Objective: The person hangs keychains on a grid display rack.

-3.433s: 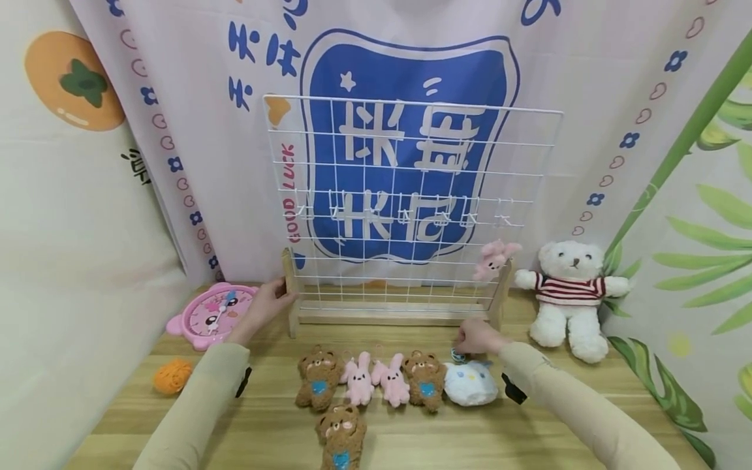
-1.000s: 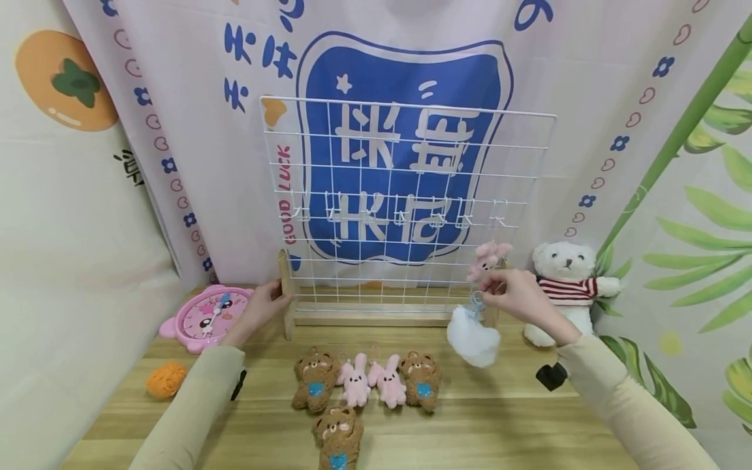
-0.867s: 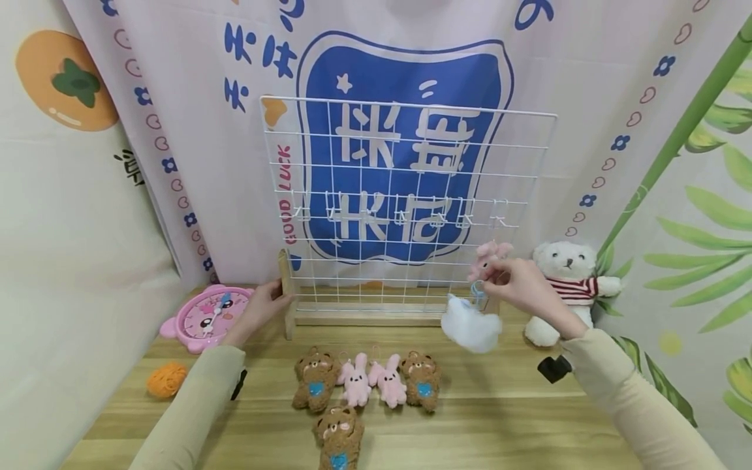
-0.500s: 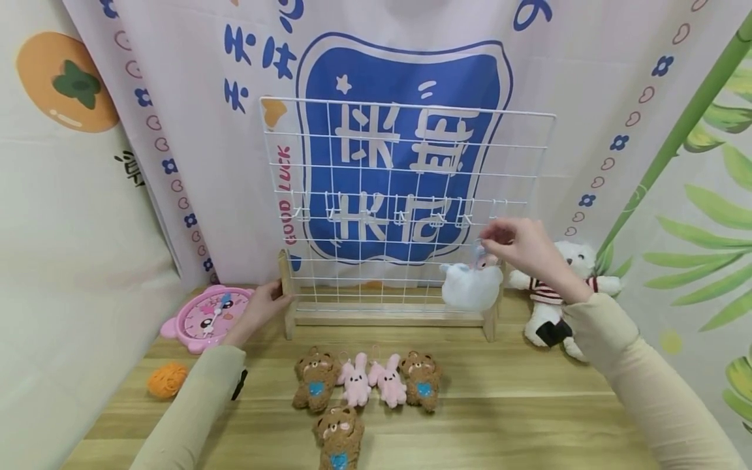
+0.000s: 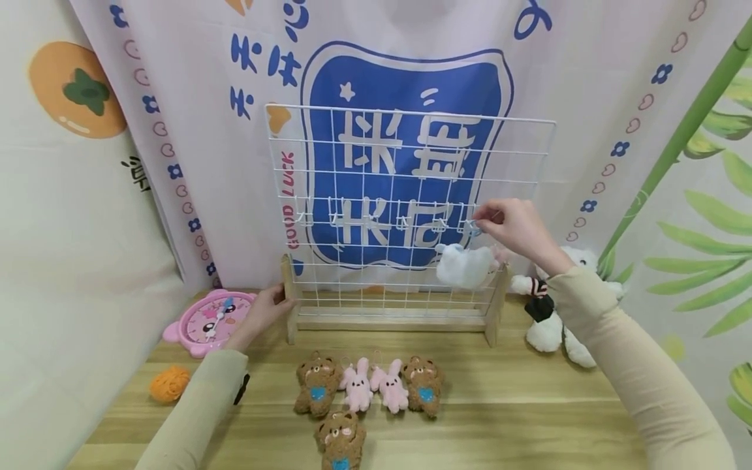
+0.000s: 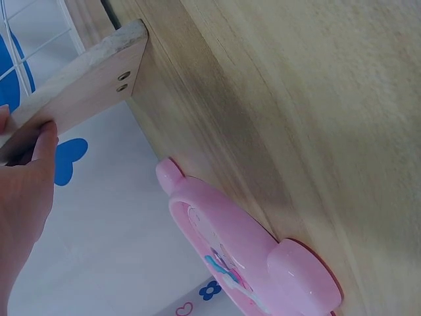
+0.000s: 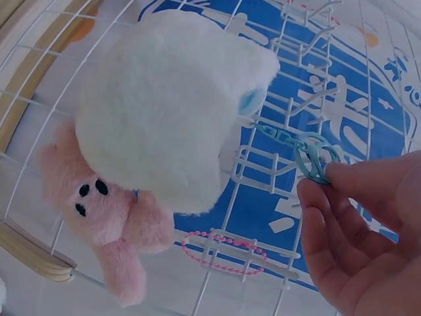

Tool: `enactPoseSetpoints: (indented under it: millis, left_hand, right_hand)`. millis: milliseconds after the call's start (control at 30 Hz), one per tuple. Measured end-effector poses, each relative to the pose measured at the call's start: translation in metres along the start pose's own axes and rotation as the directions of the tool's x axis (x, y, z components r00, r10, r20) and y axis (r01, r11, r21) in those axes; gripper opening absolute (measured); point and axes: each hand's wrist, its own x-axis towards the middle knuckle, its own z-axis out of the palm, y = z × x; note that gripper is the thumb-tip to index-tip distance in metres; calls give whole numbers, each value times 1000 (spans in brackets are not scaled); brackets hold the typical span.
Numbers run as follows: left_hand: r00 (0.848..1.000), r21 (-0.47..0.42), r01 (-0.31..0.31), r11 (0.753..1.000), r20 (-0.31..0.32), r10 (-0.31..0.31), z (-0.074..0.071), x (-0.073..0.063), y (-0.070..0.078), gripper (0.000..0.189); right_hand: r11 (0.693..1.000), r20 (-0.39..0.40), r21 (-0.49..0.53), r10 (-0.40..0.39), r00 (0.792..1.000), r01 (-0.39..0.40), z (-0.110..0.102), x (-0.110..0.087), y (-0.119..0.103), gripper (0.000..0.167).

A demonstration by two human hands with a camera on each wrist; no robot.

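A white fluffy plush keychain hangs from a light-blue key ring, which my right hand pinches between thumb and fingers. The ring is close to one of the white hooks of the wire grid rack; in the right wrist view I cannot tell whether they touch. Behind the plush, a pink rabbit keychain hangs at the rack's right end, its pink bead chain on a hook. My left hand grips the rack's left wooden upright.
On the wooden table lie brown bear keychains and pink rabbit keychains. A pink clock and an orange yarn-like ball are at left. A white teddy bear sits at right, partly behind my right arm.
My right hand has picked the white plush keychain up from the table by its ring and raised it to the hook row, lately moving slightly left. My left hand stays on the upright.
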Motion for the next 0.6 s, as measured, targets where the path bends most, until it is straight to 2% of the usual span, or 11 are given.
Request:
enactPoseSetpoints:
  millis: [267, 600]
  left_hand:
    - [1000, -17, -19, 1000, -8, 19, 2, 0, -2, 50]
    - [1000, -28, -17, 999, -17, 16, 1, -1, -1, 51]
  right_hand:
    - [999, 68, 4, 32, 997, -33, 7, 7, 7, 13]
    - [998, 68, 19, 53, 996, -54, 13, 10, 11, 13]
